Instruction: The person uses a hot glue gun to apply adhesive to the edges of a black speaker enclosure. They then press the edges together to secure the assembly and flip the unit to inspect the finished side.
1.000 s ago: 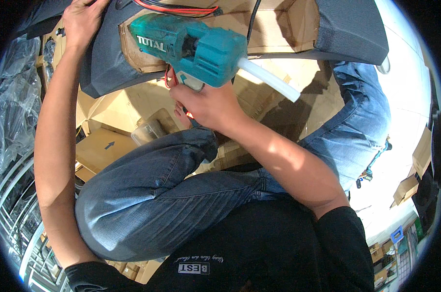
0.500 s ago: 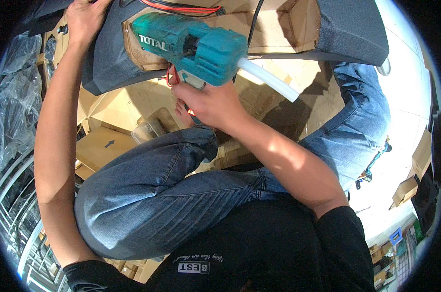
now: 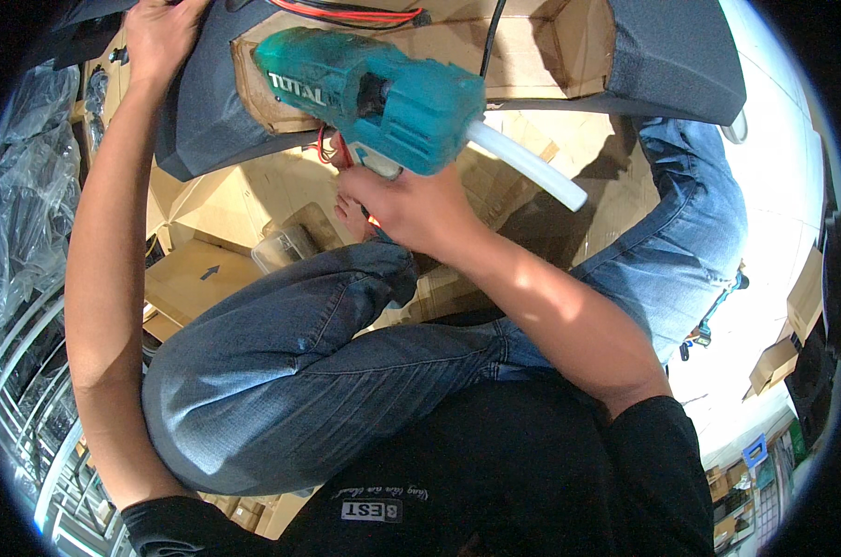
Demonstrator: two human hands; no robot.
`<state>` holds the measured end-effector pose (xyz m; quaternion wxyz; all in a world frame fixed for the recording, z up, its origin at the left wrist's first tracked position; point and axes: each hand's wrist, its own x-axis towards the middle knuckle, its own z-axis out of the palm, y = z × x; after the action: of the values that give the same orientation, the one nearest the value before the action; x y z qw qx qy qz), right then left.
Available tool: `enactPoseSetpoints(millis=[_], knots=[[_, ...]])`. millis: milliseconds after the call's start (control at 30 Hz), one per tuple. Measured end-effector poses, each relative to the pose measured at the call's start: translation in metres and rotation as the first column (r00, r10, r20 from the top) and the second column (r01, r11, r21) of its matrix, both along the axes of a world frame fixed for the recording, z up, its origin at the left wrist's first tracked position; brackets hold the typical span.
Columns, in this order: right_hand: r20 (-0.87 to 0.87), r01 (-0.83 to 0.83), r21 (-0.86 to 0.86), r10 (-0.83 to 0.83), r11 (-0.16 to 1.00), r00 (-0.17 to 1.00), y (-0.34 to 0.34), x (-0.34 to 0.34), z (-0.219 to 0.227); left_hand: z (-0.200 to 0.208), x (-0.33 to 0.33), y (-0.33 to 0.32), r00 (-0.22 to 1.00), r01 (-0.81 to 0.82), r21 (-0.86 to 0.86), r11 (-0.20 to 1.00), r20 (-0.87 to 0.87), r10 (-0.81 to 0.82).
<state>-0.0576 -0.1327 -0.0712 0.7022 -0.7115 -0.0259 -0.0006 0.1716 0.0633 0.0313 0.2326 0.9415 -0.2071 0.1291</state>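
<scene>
My right hand (image 3: 406, 206) is closed round the handle of a teal hot glue gun (image 3: 369, 97). A white glue stick (image 3: 532, 167) juts from the gun's rear, and its nose reaches over the wooden inside of a black-covered cabinet (image 3: 676, 60). At the top left, my left hand (image 3: 163, 37) is at the cabinet's left side; the frame edge cuts off its fingers, so their grip is hidden. Red and black wires (image 3: 365, 13) lie across the cabinet opening, and a black cable (image 3: 492, 42) hangs beside the gun.
My bent legs in jeans (image 3: 281, 371) lie beneath the cabinet. Below it are flattened cardboard (image 3: 569, 200) and a clear plastic container (image 3: 284, 249). A cardboard box (image 3: 197, 278), plastic wrap (image 3: 30, 186) and metal racks (image 3: 44, 399) stand left; small boxes (image 3: 773, 365) are on the right.
My right hand has shifted the glue gun slightly right and toward me, and its glue stick has swung along with it. My left hand has stayed nearly where it was.
</scene>
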Motion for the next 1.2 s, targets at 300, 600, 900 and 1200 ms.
enactPoseSetpoints(millis=[300,600,900,1200], knots=[[-0.219,-0.224,0.409,0.334,0.885,0.917,-0.047,-0.006,0.017,-0.008,0.000,0.001,0.998,0.055,-0.099,0.994,0.012,-0.055],[-0.264,-0.251,0.703,0.572,0.665,0.777,-0.059,-0.001,0.012,-0.010,0.018,0.023,0.999,0.019,0.126,0.992,0.029,-0.023],[-0.414,-0.214,0.590,0.519,0.779,0.748,-0.063,0.003,0.015,-0.012,0.017,0.029,0.999,0.019,0.033,0.999,0.035,-0.020],[-0.402,-0.271,0.578,0.558,0.770,0.726,-0.069,0.000,0.004,-0.014,0.017,0.030,0.998,0.051,0.015,0.999,0.045,-0.051]])
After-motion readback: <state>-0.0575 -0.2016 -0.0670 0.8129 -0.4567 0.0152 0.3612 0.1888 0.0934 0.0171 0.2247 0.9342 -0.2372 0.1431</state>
